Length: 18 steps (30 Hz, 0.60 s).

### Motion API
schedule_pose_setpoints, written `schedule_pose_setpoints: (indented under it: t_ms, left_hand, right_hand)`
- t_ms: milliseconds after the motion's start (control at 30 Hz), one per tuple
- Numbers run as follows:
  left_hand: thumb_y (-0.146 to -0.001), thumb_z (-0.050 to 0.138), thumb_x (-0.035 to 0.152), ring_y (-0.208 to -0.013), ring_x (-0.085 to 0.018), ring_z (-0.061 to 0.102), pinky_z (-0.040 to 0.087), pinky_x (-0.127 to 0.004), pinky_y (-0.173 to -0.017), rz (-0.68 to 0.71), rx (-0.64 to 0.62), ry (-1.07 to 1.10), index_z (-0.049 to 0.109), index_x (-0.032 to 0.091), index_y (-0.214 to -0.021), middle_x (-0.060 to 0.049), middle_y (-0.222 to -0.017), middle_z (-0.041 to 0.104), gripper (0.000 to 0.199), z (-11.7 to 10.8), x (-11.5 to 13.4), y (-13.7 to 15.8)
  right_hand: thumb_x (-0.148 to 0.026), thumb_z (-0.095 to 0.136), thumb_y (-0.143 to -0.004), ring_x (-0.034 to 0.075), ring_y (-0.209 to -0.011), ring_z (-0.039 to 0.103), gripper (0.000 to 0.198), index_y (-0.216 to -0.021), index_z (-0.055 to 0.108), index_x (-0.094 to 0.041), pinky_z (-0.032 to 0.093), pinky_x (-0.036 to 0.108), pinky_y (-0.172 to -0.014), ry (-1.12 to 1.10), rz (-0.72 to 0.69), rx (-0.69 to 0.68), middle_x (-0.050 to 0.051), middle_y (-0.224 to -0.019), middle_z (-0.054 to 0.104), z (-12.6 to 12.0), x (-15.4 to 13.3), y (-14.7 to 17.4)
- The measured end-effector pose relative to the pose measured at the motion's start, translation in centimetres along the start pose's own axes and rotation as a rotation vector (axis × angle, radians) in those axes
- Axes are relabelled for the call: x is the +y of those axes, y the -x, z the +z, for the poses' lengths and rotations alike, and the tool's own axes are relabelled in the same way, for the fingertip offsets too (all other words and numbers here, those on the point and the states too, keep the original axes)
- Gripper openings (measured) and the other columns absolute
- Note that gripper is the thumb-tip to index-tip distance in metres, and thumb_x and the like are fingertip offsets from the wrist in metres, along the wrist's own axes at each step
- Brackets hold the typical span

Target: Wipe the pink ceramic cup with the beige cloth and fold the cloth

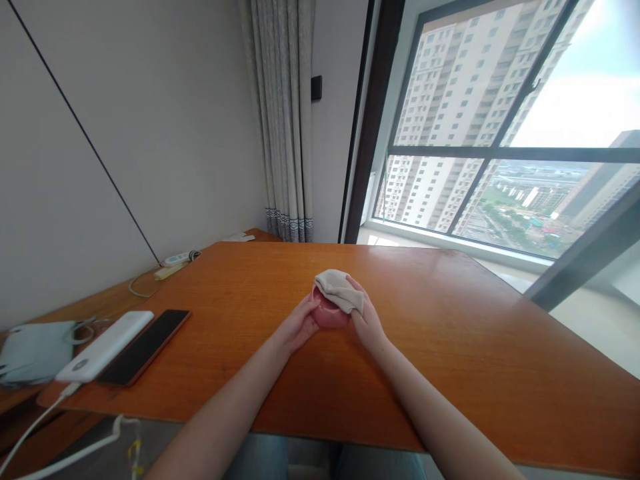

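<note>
A small pink bowl (330, 315) is held between my two hands above the wooden table (240, 280). My left hand (303, 323) grips the bowl's left side, its fingers closed round the wall. A light grey cloth (338, 289) lies folded over the bowl's far and right rim. My right hand (367, 319) is closed on the cloth at the bowl's right side, with the thumb in front and fingers behind. The cloth hides part of the bowl's inside and some of the right fingers.
At the table's left lie a black phone (145, 348) and a white power bank (106, 345) with a cable plugged in. A grey pouch (35, 352) is farther left. A power strip (176, 259) sits by the wall. Behind are a curtain (285, 120) and a window.
</note>
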<state>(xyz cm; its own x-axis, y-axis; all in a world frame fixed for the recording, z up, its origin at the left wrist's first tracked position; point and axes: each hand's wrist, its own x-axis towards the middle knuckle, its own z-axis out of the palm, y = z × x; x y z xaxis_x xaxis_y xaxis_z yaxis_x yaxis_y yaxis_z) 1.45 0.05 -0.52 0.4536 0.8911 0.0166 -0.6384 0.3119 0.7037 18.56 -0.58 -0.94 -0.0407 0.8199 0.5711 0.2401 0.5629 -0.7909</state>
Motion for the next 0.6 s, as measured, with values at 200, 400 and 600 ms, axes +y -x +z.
schedule_pose_setpoints:
  t_ms: [200, 400, 600]
  left_hand:
    - [-0.081, 0.057, 0.014, -0.093, -0.015, 0.064, 0.051, -0.024, -0.082, 0.054, 0.218, 0.1, 0.055, 0.016, -0.12, -0.007, -0.113, 0.065, 0.039, -1.0, 0.8, -0.7]
    - [-0.083, 0.052, 0.014, -0.081, -0.014, 0.064, 0.052, -0.025, -0.079, -0.004, 0.275, 0.152, 0.053, 0.011, -0.122, -0.007, -0.098, 0.07, 0.039, -0.6, 1.0, -0.7]
    - [-0.084, 0.054, 0.02, -0.098, -0.018, 0.062, 0.049, -0.03, -0.087, -0.085, 0.102, 0.095, 0.048, 0.013, -0.13, -0.011, -0.116, 0.064, 0.046, -0.1, 0.3, -0.1]
  right_hand:
    - [-0.039, 0.048, -0.085, 0.026, -0.128, 0.044, 0.036, -0.116, 0.062, -0.026, 0.027, 0.047, -0.111, -0.151, 0.121, 0.119, 0.005, -0.131, 0.055, 1.1, -0.5, 0.2]
    - [-0.046, 0.046, -0.083, 0.025, -0.101, 0.065, 0.045, -0.115, 0.058, -0.018, 0.054, 0.04, -0.086, -0.499, 0.486, 0.625, 0.007, -0.106, 0.07, -1.7, 3.3, -1.7]
    - [-0.047, 0.057, -0.079, 0.025, -0.108, 0.062, 0.043, -0.113, 0.062, -0.021, 0.049, 0.042, -0.095, -0.493, 0.482, 0.374, 0.005, -0.111, 0.069, -0.3, 3.1, -1.2]
